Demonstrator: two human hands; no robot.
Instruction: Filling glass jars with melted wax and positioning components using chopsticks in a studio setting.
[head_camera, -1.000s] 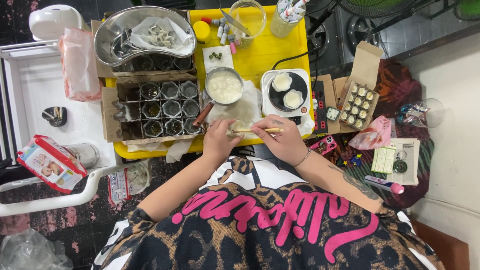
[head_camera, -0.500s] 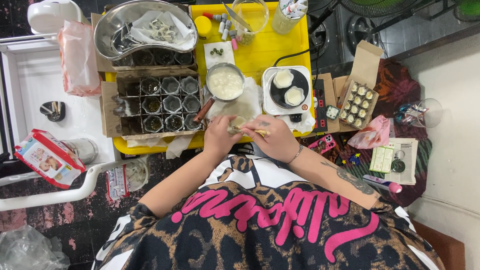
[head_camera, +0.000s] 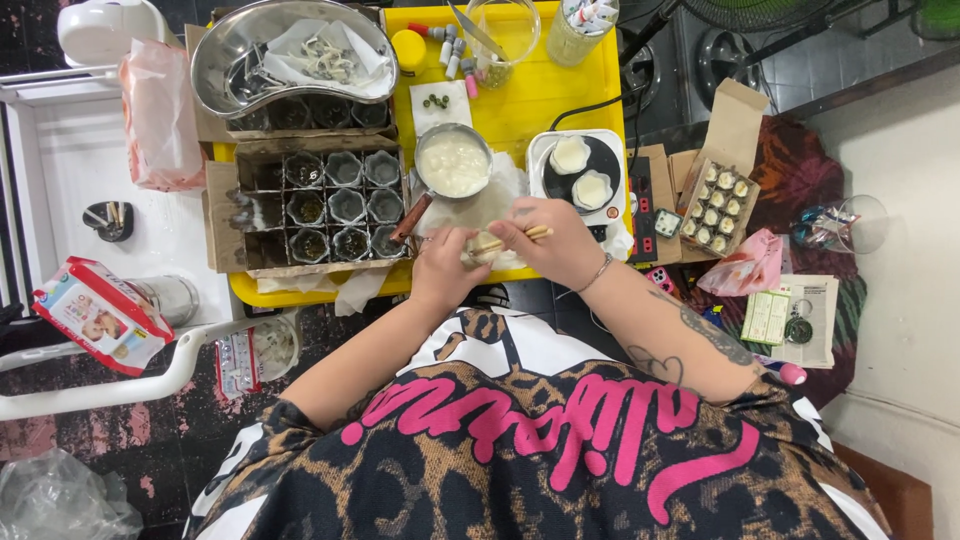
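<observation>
Yellow worktop carries a steel bowl, a cardboard tray of small glass cups, a pan of white wax w/ wooden handle, and a black hotplate. Left hand closes round a small cup at the front edge; right hand fingers pinch wooden sticks, long axis approx. left-right, tips over the cup.

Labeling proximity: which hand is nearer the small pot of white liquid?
Left. The left hand sits just below the pot, near its wooden handle. The right hand is farther off, below and right of it.
</observation>
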